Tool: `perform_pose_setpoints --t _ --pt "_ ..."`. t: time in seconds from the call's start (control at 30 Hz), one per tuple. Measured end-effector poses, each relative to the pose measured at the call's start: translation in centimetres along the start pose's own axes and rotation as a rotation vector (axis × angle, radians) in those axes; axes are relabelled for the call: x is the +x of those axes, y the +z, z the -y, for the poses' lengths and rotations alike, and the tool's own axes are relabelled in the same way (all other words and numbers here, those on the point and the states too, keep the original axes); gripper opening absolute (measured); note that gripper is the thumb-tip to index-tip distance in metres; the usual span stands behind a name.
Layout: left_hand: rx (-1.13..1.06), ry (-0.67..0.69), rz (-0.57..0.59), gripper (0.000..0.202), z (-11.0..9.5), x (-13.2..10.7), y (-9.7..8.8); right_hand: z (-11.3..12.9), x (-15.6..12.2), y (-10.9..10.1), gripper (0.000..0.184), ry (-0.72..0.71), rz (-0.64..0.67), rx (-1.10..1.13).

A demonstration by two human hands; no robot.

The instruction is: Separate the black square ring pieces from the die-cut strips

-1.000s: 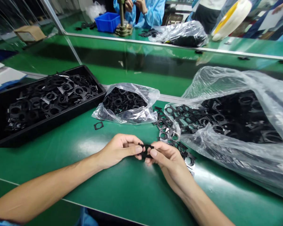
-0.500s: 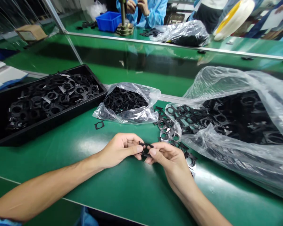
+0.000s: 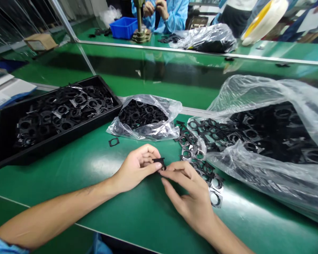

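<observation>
My left hand point(image 3: 137, 167) pinches a small black plastic part point(image 3: 159, 161) between thumb and fingers, just above the green table point(image 3: 100, 165). My right hand point(image 3: 190, 192) lies beside it with fingers stretched out; its fingertips touch the same part. Just right of the hands, loose black ring-shaped frames point(image 3: 201, 165) spill from a large clear bag point(image 3: 267, 141). One single black frame point(image 3: 113, 141) lies flat on the table left of the hands.
A black tray point(image 3: 5, 155) full of black parts sits at left. A smaller clear bag point(image 3: 145, 118) of parts lies behind the hands. Beyond a metal rail point(image 3: 201, 53), a person in blue works by a blue bin point(image 3: 124, 27).
My right hand has loosened from a two-handed pinch and spread its fingers, dropping lower. My left hand has lifted the black part slightly up.
</observation>
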State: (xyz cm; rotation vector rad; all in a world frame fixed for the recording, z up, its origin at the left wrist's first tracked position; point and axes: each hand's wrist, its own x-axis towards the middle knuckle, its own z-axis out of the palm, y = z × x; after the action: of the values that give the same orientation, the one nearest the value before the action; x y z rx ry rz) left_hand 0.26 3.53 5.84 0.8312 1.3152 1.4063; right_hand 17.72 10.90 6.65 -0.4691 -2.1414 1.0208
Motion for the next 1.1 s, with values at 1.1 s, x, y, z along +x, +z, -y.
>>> perform_pose_setpoints --t 1.1 --pt "0.557 0.667 -0.039 0.007 0.02 -0.73 -0.18 0.45 0.21 0.05 0.008 0.422 0.015 0.296"
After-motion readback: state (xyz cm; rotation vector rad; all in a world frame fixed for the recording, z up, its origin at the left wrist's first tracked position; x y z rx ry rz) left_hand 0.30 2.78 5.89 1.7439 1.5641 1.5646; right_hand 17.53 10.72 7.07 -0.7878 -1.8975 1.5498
